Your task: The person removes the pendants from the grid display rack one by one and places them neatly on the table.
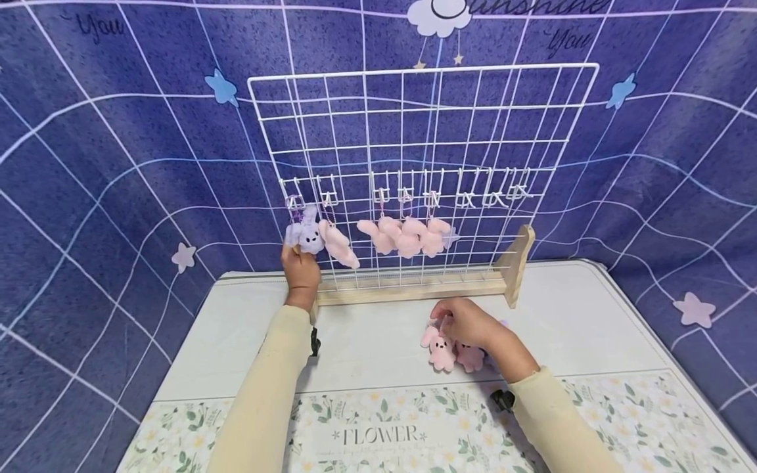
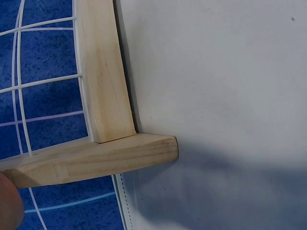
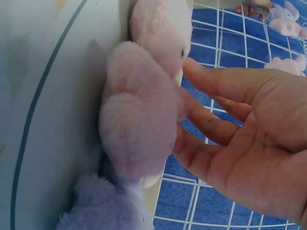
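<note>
My left hand (image 1: 300,268) is at the rack's left end, beside a hanging purple bunny plush keychain (image 1: 310,236). One of its fingers (image 2: 8,203) lies against the far end of the rack's wooden foot (image 2: 144,149); its other fingers are mostly hidden. Over the white table, my right hand (image 1: 467,322) has curved fingers at the top of a pink bunny plush keychain (image 1: 441,353), thumb and fingertips touching it in the right wrist view. Beside this lies another pink plush (image 1: 470,358), and a purple fluffy plush (image 3: 103,206) shows lower down.
A white wire grid rack (image 1: 426,125) stands on a wooden base (image 1: 408,289). Several pink plush keychains (image 1: 408,238) hang from its hooks, while hooks at the right (image 1: 495,197) hold nothing. A floral mat (image 1: 378,427) covers the table's front; blue cloth surrounds everything.
</note>
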A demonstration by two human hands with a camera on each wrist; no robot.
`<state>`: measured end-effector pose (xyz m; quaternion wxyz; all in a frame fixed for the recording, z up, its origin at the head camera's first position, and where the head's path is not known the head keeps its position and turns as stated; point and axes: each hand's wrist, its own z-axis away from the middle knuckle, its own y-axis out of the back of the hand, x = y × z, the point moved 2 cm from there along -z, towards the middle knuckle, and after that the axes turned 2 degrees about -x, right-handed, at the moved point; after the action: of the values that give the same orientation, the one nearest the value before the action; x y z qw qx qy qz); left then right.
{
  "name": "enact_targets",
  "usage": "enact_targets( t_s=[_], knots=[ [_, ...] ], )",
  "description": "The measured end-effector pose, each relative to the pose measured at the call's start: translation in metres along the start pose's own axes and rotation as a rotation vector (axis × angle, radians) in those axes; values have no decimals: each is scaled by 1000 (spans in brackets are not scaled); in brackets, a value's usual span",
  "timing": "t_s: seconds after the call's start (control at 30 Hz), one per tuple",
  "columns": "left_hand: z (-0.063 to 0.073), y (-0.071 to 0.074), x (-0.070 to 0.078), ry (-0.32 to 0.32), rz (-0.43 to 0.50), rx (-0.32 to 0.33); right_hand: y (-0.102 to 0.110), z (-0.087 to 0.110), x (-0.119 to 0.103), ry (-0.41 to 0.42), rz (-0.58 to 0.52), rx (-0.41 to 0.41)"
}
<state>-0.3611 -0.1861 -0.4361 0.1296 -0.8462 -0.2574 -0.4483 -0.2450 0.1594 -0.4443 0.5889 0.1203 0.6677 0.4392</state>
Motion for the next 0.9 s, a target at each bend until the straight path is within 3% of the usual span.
enact_targets(
  t_s=[0.23,0.4,0.6,0.73,0.9],
  knots=[
    [-2,0,-2,-14,-9,17,3,-4,0,-11,-42,72],
    [-2,0,-1,-39,-21,2,4,-11,-3,33,-219,161],
    [0,-1,1,3,-18,19,7,-19,-5,-11,-634,221],
    [1,-2,1,6,18,25,11,-20,-9,-59,-943,161],
    [-1,-3,1,-3,47,18,17,-21,-13,-59,-1312,39]
  ],
)
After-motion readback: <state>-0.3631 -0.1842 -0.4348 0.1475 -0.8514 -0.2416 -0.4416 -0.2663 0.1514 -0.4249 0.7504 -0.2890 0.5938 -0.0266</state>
